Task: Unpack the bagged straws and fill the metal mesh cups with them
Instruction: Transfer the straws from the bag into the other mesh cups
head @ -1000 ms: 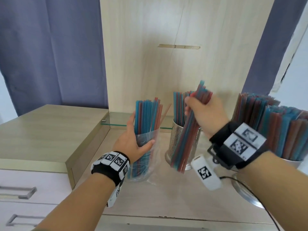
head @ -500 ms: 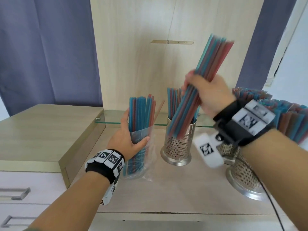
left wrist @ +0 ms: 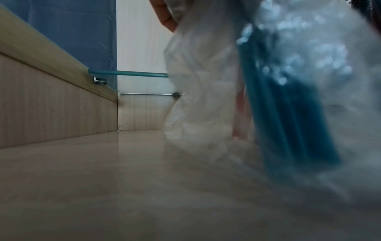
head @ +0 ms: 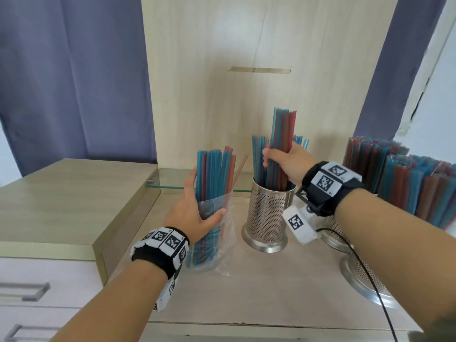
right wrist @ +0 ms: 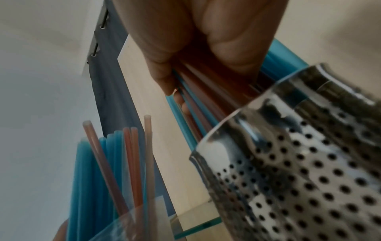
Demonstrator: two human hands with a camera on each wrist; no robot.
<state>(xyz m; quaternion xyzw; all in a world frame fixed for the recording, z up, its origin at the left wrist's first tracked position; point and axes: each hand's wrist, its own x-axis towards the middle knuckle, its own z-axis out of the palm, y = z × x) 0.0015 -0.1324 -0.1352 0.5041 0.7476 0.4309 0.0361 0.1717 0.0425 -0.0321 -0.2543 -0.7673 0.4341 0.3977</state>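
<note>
— Why is the left hand wrapped around that plastic bag?

— It keeps the bagged straws standing upright on the table, probably so they're easy to pull out.

— And the right hand?

— It's clenched around a bundle of straws, their lower ends already inside the middle mesh cup. The cups on the right look full.
</note>
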